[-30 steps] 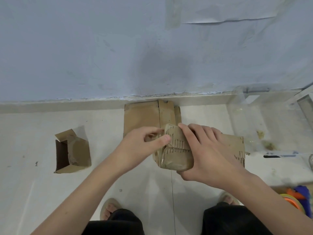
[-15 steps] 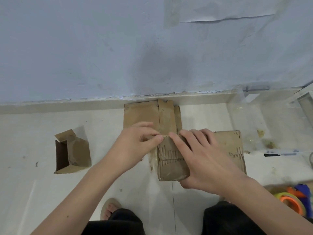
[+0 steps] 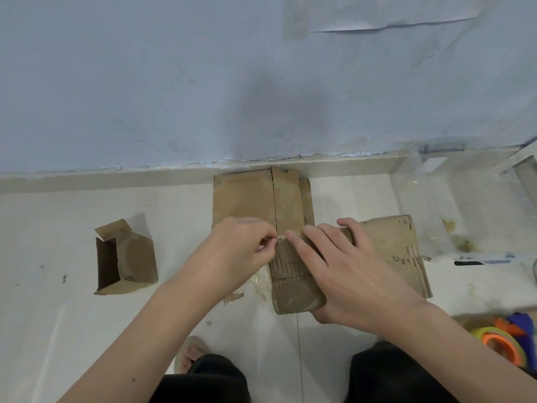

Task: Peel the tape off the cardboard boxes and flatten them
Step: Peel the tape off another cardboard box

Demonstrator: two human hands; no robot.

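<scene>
A small brown cardboard box, worn and ribbed on top, lies on the pale floor in front of me. My right hand lies over its right side, fingers stretched across the top and thumb under the near edge. My left hand pinches something at the box's upper left corner with thumb and forefinger; clear tape hangs crumpled below it. Flattened cardboard lies against the wall behind. Another flattened piece sits under my right hand.
An open small box stands on the floor to the left. A clear plastic sheet lies at the right. Tape rolls and a blue and orange tool sit at the lower right. My knees and a sandalled foot are at the bottom.
The box has gone down from a raised tilt to lie flatter on the floor. My right hand has spread further over its top, and my left hand has shifted to its upper left corner.
</scene>
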